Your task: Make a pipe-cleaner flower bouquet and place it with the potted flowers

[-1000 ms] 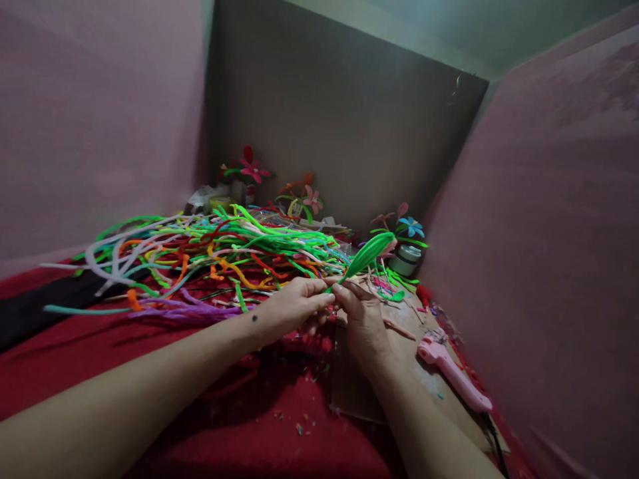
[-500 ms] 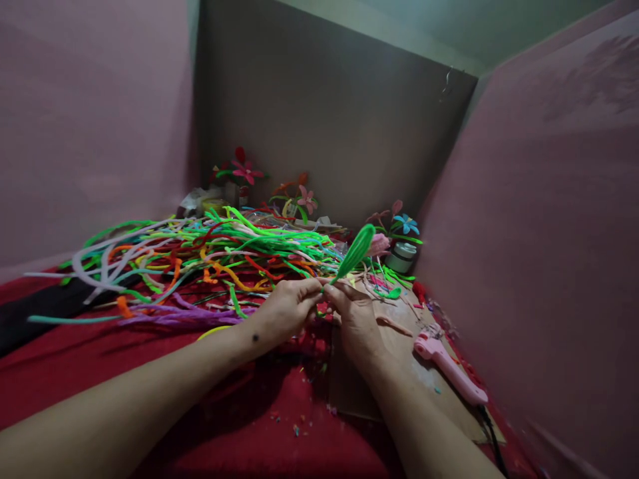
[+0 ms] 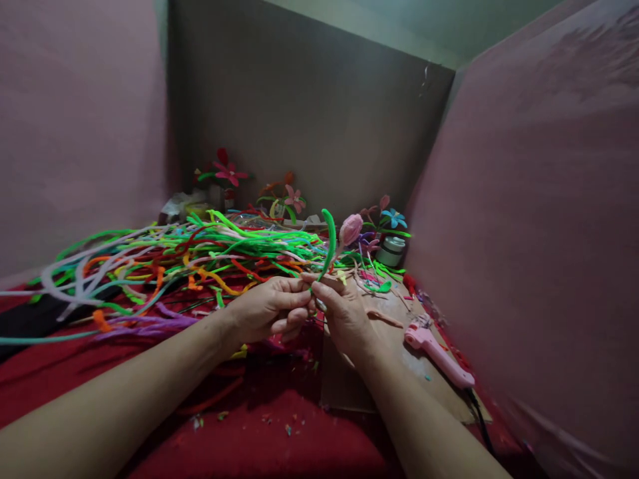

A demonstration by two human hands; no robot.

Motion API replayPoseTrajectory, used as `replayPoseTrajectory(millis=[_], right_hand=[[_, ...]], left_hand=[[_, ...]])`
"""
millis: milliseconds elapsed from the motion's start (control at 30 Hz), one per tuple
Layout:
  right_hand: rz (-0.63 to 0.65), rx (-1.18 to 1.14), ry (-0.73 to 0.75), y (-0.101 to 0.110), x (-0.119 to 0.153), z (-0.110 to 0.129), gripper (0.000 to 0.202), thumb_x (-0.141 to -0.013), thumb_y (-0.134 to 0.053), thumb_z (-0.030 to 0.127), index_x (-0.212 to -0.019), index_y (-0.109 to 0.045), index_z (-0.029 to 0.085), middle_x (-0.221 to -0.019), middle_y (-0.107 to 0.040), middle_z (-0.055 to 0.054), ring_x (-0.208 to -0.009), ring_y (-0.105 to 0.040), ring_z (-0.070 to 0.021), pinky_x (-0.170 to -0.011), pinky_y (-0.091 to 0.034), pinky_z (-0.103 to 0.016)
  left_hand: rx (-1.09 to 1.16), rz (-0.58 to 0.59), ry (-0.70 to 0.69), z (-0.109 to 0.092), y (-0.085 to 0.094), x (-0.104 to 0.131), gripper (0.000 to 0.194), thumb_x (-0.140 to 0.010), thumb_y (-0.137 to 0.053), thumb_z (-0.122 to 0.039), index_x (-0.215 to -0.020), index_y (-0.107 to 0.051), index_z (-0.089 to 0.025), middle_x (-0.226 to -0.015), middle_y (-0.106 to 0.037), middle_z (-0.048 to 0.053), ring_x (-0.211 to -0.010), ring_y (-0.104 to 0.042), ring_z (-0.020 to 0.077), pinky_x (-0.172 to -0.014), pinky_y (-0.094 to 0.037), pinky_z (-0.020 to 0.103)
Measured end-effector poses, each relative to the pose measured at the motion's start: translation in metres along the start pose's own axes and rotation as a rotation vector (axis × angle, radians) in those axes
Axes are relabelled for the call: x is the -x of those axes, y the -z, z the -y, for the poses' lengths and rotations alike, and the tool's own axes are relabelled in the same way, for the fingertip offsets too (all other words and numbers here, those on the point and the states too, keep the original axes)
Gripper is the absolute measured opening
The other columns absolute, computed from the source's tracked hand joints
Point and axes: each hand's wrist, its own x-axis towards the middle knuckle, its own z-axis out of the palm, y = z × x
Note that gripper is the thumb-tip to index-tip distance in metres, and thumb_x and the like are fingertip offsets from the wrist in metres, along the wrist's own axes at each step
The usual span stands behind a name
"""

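Note:
A green fuzzy leaf point(image 3: 330, 238) stands upright between my hands, seen nearly edge-on. My right hand point(image 3: 344, 313) pinches its lower end between thumb and fingers. Beside it my left hand point(image 3: 279, 306) has its fingers curled and closed at the leaf's base, its fingertips touching the right hand's. Just right of the leaf a pink fuzzy bud point(image 3: 351, 229) rises on a pink stem whose lower part runs behind my right hand. What lies between the fingertips is partly hidden.
A pile of colourful fuzzy stems point(image 3: 239, 239) spreads across the left of the red cloth point(image 3: 239, 439). Cardboard point(image 3: 349, 392) lies at the right, with a pink glue gun point(image 3: 439, 352) and its black cord. Fuzzy flowers and a jar point(image 3: 391, 251) stand behind.
The green leaf has turned from its broad face to its edge. The pink bud now shows clearly, upright beside it. My left fingers have shifted, and the view has swung slightly right.

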Motion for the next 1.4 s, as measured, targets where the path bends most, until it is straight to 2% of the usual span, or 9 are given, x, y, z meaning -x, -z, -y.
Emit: replayPoseTrajectory(millis=[100,233,333,467,633,933,1167,1300,1400], right_hand=[[-0.084,0.036,-0.005,0.001,-0.001,-0.001,0.022,-0.074,-0.064,0.032,-0.091,-0.073,0.021,-0.076,-0.066,-0.002,-0.073,-0.057,-0.0162,-0.073,-0.046,-0.032],[-0.190,0.109,0.012,0.001,-0.001,-0.004,0.022,-0.073,-0.064,0.032,-0.090,-0.074,0.021,-0.088,-0.067,-0.003,-0.085,-0.057,-0.0188,-0.076,-0.045,-0.031],[-0.188,0.197,0.058,-0.001,-0.001,-0.004,0.019,-0.075,-0.062,0.031,-0.087,-0.074,0.022,-0.084,-0.066,-0.001,-0.088,-0.055,-0.0182,-0.082,-0.042,-0.031],[-0.155,0.231,0.072,-0.005,-0.001,0.002,0.015,-0.075,-0.062,0.030,-0.075,-0.074,0.023,-0.072,-0.063,0.001,-0.079,-0.055,-0.0157,-0.080,-0.041,-0.030],[-0.060,0.085,-0.020,-0.005,-0.001,0.004,0.024,-0.077,-0.060,0.037,-0.067,-0.071,0.018,-0.054,-0.057,0.002,-0.060,-0.053,-0.0132,-0.069,-0.043,-0.029],[0.005,-0.040,-0.023,0.001,-0.002,0.003,0.015,-0.072,-0.065,0.033,-0.073,-0.071,0.019,-0.069,-0.066,0.000,-0.074,-0.061,-0.0172,-0.084,-0.045,-0.036],[-0.096,0.115,0.055,-0.002,0.001,0.005,0.017,-0.075,-0.064,0.032,-0.069,-0.073,0.020,-0.066,-0.066,-0.001,-0.075,-0.061,-0.0174,-0.078,-0.046,-0.031],[-0.191,0.218,0.097,-0.002,0.001,-0.001,0.019,-0.076,-0.063,0.035,-0.083,-0.075,0.023,-0.082,-0.069,-0.002,-0.088,-0.059,-0.0197,-0.082,-0.044,-0.032],[-0.170,0.284,0.124,-0.003,0.002,0.001,0.017,-0.078,-0.061,0.032,-0.084,-0.075,0.024,-0.085,-0.070,-0.002,-0.089,-0.059,-0.0199,-0.084,-0.042,-0.032]], left_hand=[[-0.321,-0.190,-0.036,0.000,-0.007,-0.001,0.020,-0.081,-0.055,-0.034,-0.075,-0.055,-0.015,-0.050,-0.050,-0.005,-0.032,-0.038,0.0041,-0.035,-0.027,0.016],[-0.925,-0.530,-0.315,0.008,-0.016,0.001,0.015,-0.081,-0.053,-0.030,-0.087,-0.062,-0.019,-0.061,-0.058,-0.001,-0.052,-0.054,0.0125,-0.051,-0.037,0.021],[-1.154,-0.587,-0.411,0.014,-0.013,0.003,0.016,-0.079,-0.053,-0.025,-0.091,-0.063,-0.022,-0.078,-0.065,0.003,-0.069,-0.060,0.0168,-0.063,-0.039,0.023],[-1.007,-0.559,-0.419,0.012,-0.009,0.002,0.012,-0.078,-0.054,-0.023,-0.086,-0.064,-0.022,-0.067,-0.062,-0.001,-0.058,-0.058,0.0129,-0.055,-0.039,0.020],[-0.421,-0.418,-0.163,0.006,-0.014,-0.003,0.015,-0.078,-0.058,-0.031,-0.078,-0.058,-0.017,-0.051,-0.051,-0.006,-0.033,-0.044,0.0060,-0.034,-0.031,0.016],[0.204,-0.142,0.012,0.006,-0.007,-0.001,0.018,-0.078,-0.062,-0.029,-0.090,-0.054,-0.018,-0.046,-0.042,-0.011,-0.028,-0.014,-0.0005,-0.028,-0.027,0.012],[-0.134,-0.258,-0.027,0.006,-0.010,-0.004,0.021,-0.078,-0.060,-0.037,-0.079,-0.056,-0.016,-0.047,-0.048,-0.006,-0.031,-0.035,0.0047,-0.035,-0.032,0.017],[-0.689,-0.517,-0.322,0.011,-0.014,-0.001,0.011,-0.077,-0.059,-0.029,-0.071,-0.061,-0.019,-0.064,-0.061,0.001,-0.056,-0.055,0.0136,-0.055,-0.041,0.021],[-0.939,-0.544,-0.421,0.013,-0.013,0.004,0.013,-0.076,-0.059,-0.023,-0.086,-0.066,-0.024,-0.077,-0.065,0.002,-0.068,-0.058,0.0162,-0.064,-0.041,0.023]])
